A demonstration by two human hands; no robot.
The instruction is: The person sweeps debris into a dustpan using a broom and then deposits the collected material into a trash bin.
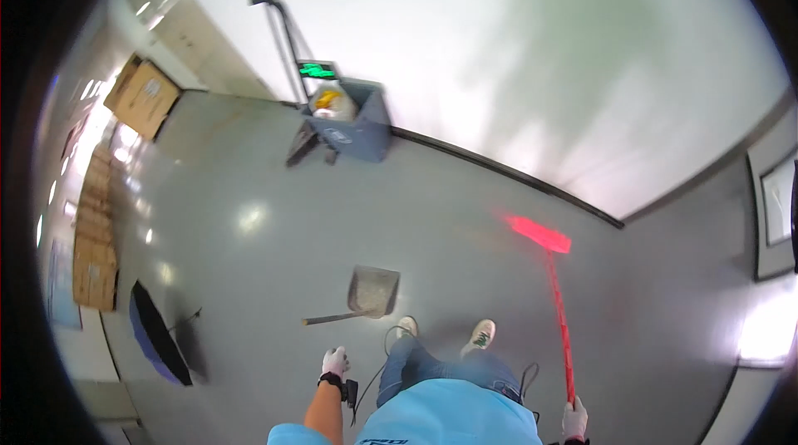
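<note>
Fingers, right hand (574,422): white-gloved, wrapped around the upper end of a broom handle.

Fingers, left hand (335,360): white-gloved, bent inward; whether spread or pressed together cannot be told. Black wrist device (350,391) just behind them.

Red broom (560,312): long handle running forward from the right fingers, slightly leftward, to a wide head, blurred; contact of the bristles with the floor cannot be judged.

Dustpan (374,291): grey, on the floor, near, ahead and a little right of the left fingers; its handle points left.

White shoes (481,334): one pair, ahead of and between the two sets of fingers, below blue jeans (416,366).

Umbrella (156,341): open, dark with a blue-violet outer side, tipped on the floor well to the left of the left fingers.

Bin (364,139): blue-grey, upright, well ahead of the left fingers, beside the white wall (416,29); a white bag (339,109) with something yellow shows inside.

Cardboard boxes (96,233): brown, stacked, far left and ahead of the left fingers, beyond the umbrella.
</note>
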